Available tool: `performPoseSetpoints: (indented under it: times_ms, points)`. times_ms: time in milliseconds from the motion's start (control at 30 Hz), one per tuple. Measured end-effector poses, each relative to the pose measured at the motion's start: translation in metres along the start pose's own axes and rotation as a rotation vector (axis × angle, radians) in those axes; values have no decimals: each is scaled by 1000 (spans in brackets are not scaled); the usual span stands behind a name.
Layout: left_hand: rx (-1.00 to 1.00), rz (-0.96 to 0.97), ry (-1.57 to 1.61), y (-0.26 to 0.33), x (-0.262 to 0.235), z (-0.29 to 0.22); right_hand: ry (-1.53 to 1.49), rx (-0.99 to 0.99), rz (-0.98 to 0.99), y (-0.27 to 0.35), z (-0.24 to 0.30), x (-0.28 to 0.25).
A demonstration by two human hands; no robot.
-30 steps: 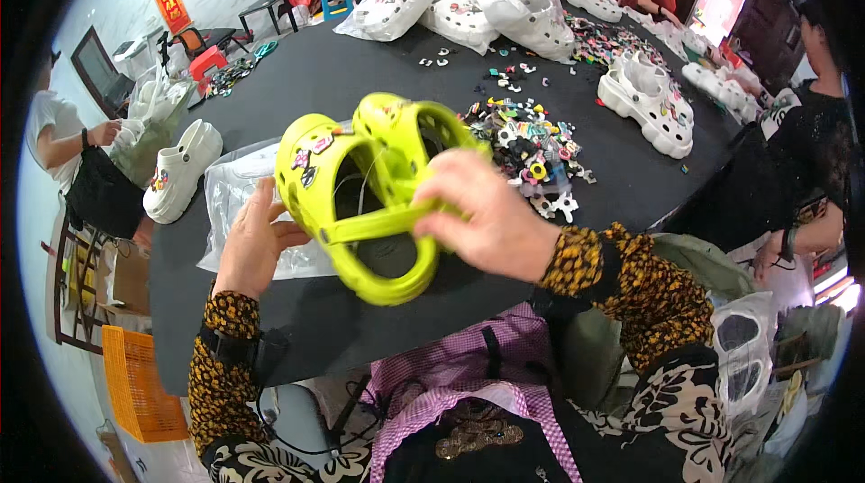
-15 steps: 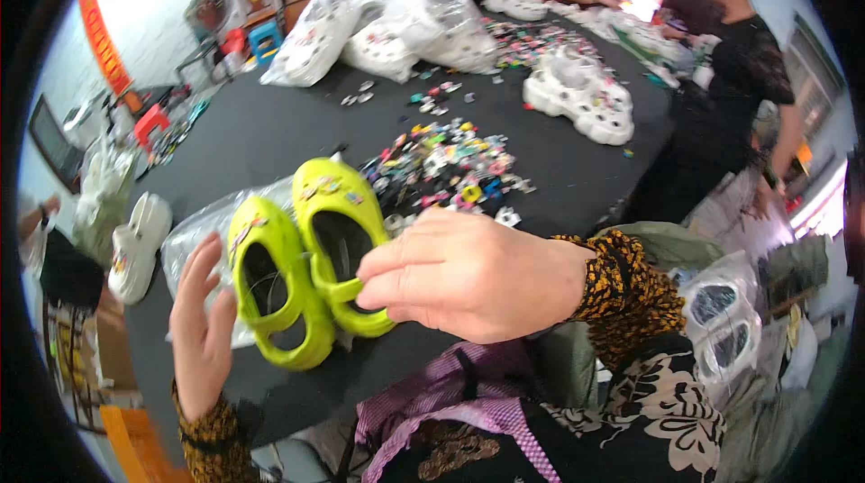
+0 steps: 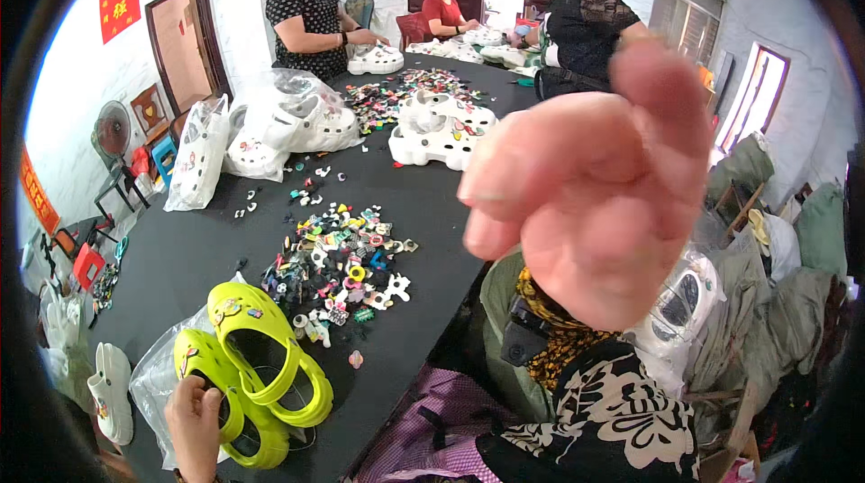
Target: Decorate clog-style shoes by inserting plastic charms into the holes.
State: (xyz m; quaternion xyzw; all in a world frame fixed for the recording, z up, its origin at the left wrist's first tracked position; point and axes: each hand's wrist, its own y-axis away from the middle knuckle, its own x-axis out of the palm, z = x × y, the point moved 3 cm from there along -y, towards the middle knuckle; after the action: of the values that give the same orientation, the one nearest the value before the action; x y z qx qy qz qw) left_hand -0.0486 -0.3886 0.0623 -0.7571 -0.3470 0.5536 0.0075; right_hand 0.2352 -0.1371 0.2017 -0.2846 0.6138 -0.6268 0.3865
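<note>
Two lime-green clogs with charms on their toes lie side by side on the black table. The near-left clog [image 3: 236,411] has my left hand [image 3: 192,420] at its side, the fingers bent and closed on the edge of its opening. The other clog [image 3: 236,310] leans partly over it, its strap and toe in plain sight. Clear plastic bag film [image 3: 155,381] lies under and beside the pair. My right hand [image 3: 595,204] is raised close in front of me, blurred, its fingers curled inward; I see nothing in it and it is away from the shoes.
A heap of small colourful shoe charms [image 3: 338,262] lies beyond the clogs. Bagged white clogs [image 3: 270,127], loose white clogs [image 3: 437,136] and a second charm pile [image 3: 405,91] stand farther back. One white clog [image 3: 112,393] sits at the left edge. Several people work around the far end.
My right hand has left the clogs and come up close before me. My left hand has closed on the near-left clog. The view has tilted up, showing more of the room.
</note>
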Motion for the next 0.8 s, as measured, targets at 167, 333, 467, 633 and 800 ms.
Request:
performPoseSetpoints:
  times_ms: [167,333,467,633,800]
  points:
    - [-27,61,12,-17,-5,-7,123,148,86,-8,53,-17]
    - [-179,269,-309,-17,8,9,47,189,148,-3,15,-44]
    - [-300,272,-161,-16,8,11,16,164,257,-23,9,-69]
    - [-321,230,-74,-24,13,-9,-28,151,338,-40,-4,-86]
    - [-458,355,-6,-34,16,-10,-142,163,378,-41,-31,-91]
